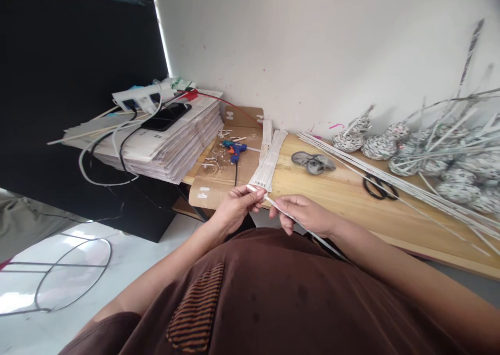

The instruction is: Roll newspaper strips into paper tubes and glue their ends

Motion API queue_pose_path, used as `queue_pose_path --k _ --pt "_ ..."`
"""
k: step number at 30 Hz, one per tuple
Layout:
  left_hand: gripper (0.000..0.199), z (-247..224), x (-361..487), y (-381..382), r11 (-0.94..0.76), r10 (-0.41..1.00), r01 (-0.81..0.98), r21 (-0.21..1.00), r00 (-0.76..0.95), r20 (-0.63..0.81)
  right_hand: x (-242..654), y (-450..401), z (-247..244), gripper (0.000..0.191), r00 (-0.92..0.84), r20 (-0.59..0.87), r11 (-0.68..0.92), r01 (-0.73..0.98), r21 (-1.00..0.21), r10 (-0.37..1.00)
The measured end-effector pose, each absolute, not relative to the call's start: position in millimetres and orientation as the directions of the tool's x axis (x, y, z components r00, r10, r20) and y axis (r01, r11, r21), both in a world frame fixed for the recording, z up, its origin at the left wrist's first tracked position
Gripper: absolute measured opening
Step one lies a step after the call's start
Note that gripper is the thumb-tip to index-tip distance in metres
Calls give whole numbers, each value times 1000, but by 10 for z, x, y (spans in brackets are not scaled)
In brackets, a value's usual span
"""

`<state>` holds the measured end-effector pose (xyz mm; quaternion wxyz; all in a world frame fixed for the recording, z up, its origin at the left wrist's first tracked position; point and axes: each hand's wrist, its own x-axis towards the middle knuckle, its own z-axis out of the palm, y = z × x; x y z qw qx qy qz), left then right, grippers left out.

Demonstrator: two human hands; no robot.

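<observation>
A thin white rolled-paper stick (296,220) runs between my two hands in front of my body. My left hand (239,205) pinches its upper left end, thumb on top. Around the same stick, a little farther along, the fingers of my right hand (299,212) are closed, and its long tail slants down past my wrist. Just beyond my hands, flat printed paper strips (269,160) lie on the wooden table (332,196). A blue glue gun (236,150) rests on a cardboard sheet (250,116) behind my left hand.
Tall paper stack (167,154) at left carries a phone (166,116) and a power strip (144,97) with looping cables. To the right lie black-handled scissors (379,187), long paper sticks (375,175), a grey cloth-like bundle (313,162) and several woven paper pieces (385,142). A metal ring frame (111,251) stands lower left.
</observation>
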<state>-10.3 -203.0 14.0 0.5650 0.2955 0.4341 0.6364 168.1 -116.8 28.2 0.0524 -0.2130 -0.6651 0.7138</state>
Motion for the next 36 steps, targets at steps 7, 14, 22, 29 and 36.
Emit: queue_pose_path --k 7,14,22,29,36 --pt "23 159 -96 -2034 17 975 -428 903 -192 -109 1633 -1190 249 39 -915 -302 -337 204 -919 269" --pt "27 154 -91 -2032 16 970 -433 901 -210 -118 1651 -1256 339 33 -852 39 484 258 -836 522" --pt "22 129 -96 -2027 18 978 -474 880 -173 -113 1616 -1203 359 38 -887 -145 161 237 -958 438" --pt "21 131 -93 -2027 -5 987 -459 888 -147 -70 1546 -1212 320 38 -913 -260 -243 187 -952 315" --pt "19 112 -104 -2028 -6 981 -467 884 -173 -84 1555 -1271 372 28 -845 125 591 249 -767 519"
